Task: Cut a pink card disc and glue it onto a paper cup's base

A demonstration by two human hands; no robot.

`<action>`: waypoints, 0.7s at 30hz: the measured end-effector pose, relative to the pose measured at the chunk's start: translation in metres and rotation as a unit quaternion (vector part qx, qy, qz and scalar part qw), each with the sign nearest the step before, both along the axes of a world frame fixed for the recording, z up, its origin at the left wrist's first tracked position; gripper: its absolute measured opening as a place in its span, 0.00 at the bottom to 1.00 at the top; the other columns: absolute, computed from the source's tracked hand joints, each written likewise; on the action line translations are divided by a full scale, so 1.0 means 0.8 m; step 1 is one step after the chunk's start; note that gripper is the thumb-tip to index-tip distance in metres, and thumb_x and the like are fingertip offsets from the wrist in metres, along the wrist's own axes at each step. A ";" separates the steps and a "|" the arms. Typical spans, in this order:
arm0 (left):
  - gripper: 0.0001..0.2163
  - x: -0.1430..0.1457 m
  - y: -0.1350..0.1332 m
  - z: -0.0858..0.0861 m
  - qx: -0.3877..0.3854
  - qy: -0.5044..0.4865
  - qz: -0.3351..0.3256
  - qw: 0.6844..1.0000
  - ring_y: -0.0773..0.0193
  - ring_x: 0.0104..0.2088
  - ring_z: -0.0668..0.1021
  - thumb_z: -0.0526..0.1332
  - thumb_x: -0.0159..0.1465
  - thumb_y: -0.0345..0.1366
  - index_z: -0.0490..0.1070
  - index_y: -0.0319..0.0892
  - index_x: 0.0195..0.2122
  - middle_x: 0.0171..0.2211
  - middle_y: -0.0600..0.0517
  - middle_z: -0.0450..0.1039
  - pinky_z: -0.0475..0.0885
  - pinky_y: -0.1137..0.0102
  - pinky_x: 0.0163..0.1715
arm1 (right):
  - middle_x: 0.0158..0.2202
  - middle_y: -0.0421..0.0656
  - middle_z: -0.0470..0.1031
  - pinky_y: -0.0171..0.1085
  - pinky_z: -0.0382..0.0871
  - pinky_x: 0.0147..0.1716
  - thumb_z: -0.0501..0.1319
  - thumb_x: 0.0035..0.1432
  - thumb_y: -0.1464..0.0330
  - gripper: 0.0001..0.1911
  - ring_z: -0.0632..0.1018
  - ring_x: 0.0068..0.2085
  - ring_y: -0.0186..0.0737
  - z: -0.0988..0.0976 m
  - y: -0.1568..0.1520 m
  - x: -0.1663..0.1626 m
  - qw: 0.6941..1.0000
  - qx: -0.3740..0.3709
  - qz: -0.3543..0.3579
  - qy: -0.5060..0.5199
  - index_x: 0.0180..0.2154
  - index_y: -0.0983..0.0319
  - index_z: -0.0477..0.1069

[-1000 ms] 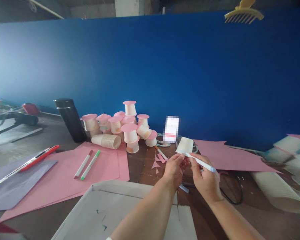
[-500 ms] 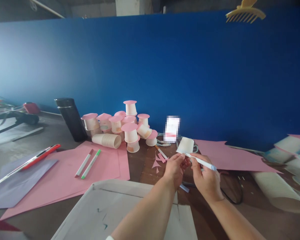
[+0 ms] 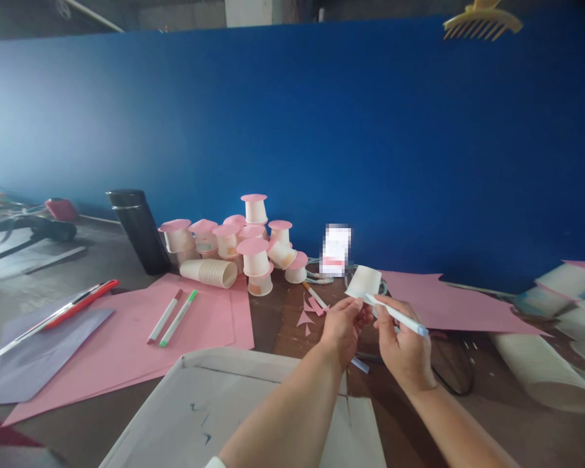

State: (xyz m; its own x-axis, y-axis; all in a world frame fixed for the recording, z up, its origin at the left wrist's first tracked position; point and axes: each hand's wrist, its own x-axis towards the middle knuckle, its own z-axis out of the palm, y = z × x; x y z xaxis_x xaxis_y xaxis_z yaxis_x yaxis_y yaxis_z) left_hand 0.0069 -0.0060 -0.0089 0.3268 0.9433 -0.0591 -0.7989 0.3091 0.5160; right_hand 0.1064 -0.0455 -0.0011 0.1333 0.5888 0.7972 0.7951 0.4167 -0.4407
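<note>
My left hand [image 3: 340,328] pinches the lower edge of a small white paper cup [image 3: 365,281], held up above the brown table [image 3: 283,325]. My right hand [image 3: 403,341] grips a white pen with a light-blue cap [image 3: 398,316]; its tip touches the cup near my left fingers. Both hands are closed round what they hold. Small pink paper scraps [image 3: 308,313] and an orange-tipped marker [image 3: 314,296] lie just left of my hands.
A heap of white cups with pink paper lids [image 3: 244,244] and a stack of plain cups [image 3: 209,272] lie behind. Two markers [image 3: 172,317] rest on pink sheets [image 3: 127,338]. There is a black flask [image 3: 139,231], a red-handled knife [image 3: 58,315], a grey cardboard tray [image 3: 214,409], and rolled paper [image 3: 541,374] at right.
Both hands with the cup and pen have barely shifted; the cup has turned slightly, showing more of its round side. The view has dipped a little.
</note>
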 end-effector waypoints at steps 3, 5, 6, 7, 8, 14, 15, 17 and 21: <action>0.15 0.000 -0.001 0.003 0.002 0.013 0.003 1.000 0.71 0.26 0.73 0.75 0.44 0.39 0.75 0.35 0.27 0.24 0.52 0.71 0.68 0.74 0.33 | 0.41 0.49 0.77 0.42 0.76 0.39 0.55 0.66 0.63 0.13 0.80 0.37 0.43 0.000 0.000 0.000 1.000 -0.001 0.002 -0.007 0.46 0.62 0.73; 0.15 0.000 -0.001 0.004 0.001 0.020 0.005 1.000 0.71 0.26 0.72 0.75 0.43 0.39 0.76 0.35 0.27 0.24 0.52 0.71 0.67 0.74 0.32 | 0.40 0.49 0.77 0.42 0.76 0.40 0.55 0.66 0.63 0.13 0.80 0.38 0.44 0.002 0.001 -0.001 1.000 0.005 0.001 -0.017 0.45 0.62 0.73; 0.15 0.000 -0.001 0.004 0.003 0.023 0.006 1.000 0.71 0.26 0.72 0.75 0.43 0.39 0.76 0.35 0.27 0.24 0.52 0.71 0.67 0.74 0.32 | 0.40 0.49 0.77 0.42 0.76 0.40 0.55 0.66 0.63 0.13 0.80 0.39 0.44 0.002 0.001 -0.002 1.000 0.009 0.000 -0.023 0.45 0.62 0.73; 0.15 0.000 -0.001 0.004 0.006 0.024 0.006 1.000 0.71 0.26 0.72 0.75 0.43 0.39 0.76 0.35 0.27 0.24 0.51 0.71 0.67 0.73 0.32 | 0.40 0.49 0.78 0.42 0.75 0.40 0.55 0.66 0.63 0.12 0.80 0.40 0.44 0.003 0.001 -0.003 0.999 0.012 -0.002 -0.029 0.44 0.62 0.73; 0.15 0.001 -0.001 0.004 0.009 0.024 0.006 1.000 0.71 0.26 0.72 0.75 0.42 0.40 0.76 0.35 0.26 0.24 0.51 0.71 0.67 0.73 0.32 | 0.40 0.49 0.78 0.41 0.75 0.41 0.55 0.66 0.63 0.12 0.79 0.40 0.45 0.003 0.001 -0.003 0.999 0.016 -0.006 -0.036 0.44 0.62 0.73; 0.17 0.003 0.000 0.001 0.014 0.025 0.005 1.000 0.71 0.25 0.72 0.76 0.39 0.42 0.76 0.36 0.25 0.24 0.52 0.71 0.67 0.74 0.31 | 0.40 0.49 0.78 0.40 0.74 0.41 0.55 0.66 0.65 0.11 0.79 0.41 0.44 0.005 0.002 -0.004 0.998 0.026 -0.011 -0.054 0.44 0.62 0.73; 0.17 0.003 0.000 0.000 0.017 0.027 0.006 0.999 0.71 0.25 0.72 0.76 0.40 0.42 0.76 0.36 0.25 0.24 0.52 0.71 0.67 0.74 0.31 | 0.39 0.49 0.78 0.40 0.75 0.41 0.55 0.66 0.65 0.11 0.79 0.41 0.44 0.005 0.001 -0.004 0.998 0.026 -0.008 -0.056 0.43 0.62 0.73; 0.16 0.004 0.001 -0.001 0.021 0.035 0.010 0.999 0.71 0.26 0.72 0.76 0.41 0.42 0.76 0.36 0.26 0.24 0.52 0.71 0.67 0.74 0.31 | 0.39 0.49 0.78 0.40 0.75 0.40 0.55 0.66 0.65 0.11 0.79 0.41 0.44 0.006 0.001 -0.004 0.998 0.026 -0.004 -0.057 0.43 0.62 0.72; 0.16 0.005 0.002 -0.004 0.029 0.056 0.013 0.998 0.69 0.28 0.73 0.75 0.43 0.42 0.77 0.37 0.27 0.25 0.51 0.72 0.68 0.73 0.33 | 0.39 0.49 0.78 0.41 0.75 0.40 0.55 0.66 0.65 0.11 0.79 0.41 0.45 0.007 0.001 -0.003 0.998 0.028 -0.007 -0.050 0.43 0.63 0.72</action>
